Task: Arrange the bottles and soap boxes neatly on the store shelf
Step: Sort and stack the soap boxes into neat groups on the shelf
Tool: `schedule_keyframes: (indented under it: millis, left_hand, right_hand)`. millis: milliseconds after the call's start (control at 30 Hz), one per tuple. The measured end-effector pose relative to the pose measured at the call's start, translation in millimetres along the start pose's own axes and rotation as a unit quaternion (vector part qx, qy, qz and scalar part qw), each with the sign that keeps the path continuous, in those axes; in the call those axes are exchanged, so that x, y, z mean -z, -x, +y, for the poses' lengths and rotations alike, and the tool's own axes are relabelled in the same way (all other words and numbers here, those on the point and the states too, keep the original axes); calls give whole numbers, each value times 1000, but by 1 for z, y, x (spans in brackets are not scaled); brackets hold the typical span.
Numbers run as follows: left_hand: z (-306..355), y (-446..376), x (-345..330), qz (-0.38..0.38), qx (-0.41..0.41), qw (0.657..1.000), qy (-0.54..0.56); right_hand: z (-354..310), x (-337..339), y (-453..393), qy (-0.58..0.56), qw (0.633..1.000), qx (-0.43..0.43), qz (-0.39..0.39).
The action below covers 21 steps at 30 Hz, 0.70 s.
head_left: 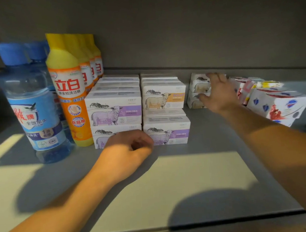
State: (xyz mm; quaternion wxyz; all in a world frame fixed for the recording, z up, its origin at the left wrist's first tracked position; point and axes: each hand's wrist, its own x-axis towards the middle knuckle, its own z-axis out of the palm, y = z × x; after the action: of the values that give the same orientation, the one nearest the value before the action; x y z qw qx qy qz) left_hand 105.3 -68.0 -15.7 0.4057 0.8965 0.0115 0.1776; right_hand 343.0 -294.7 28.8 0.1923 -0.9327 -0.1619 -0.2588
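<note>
Two bare arms, reaching forward. Left arm coming in from the bottom left corner, going up toward the middle. Left hand [128, 151] low down, fingers curled under into a loose fist, back of the hand facing up, holding nothing. Right arm coming in from the right edge, stretched long and far. Right hand [217, 93] farther away and higher up, fingers spread out and mostly straight, thumb sticking out to the left. Right hand a bit blurry.

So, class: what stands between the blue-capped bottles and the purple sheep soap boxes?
A row of yellow-capped orange detergent bottles, seen in the head view.
</note>
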Motion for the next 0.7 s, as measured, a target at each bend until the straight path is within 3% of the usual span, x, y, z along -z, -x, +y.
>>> schedule_keyframes:
  millis: [233, 433, 700]
  left_hand:
    - [-3, -2, -4, -4, 9, 1000, -14]
    - [-3, -3, -5, -11, 0, 1000, -25]
    - [-4, -4, -5, -11, 10, 1000, -23]
  right_hand:
    - [4, -14, -52, 137, 989, 6, -53]
    - [5, -15, -58, 209, 978, -3, -9]
    - [-3, 10, -23, 142, 988, 24, 57]
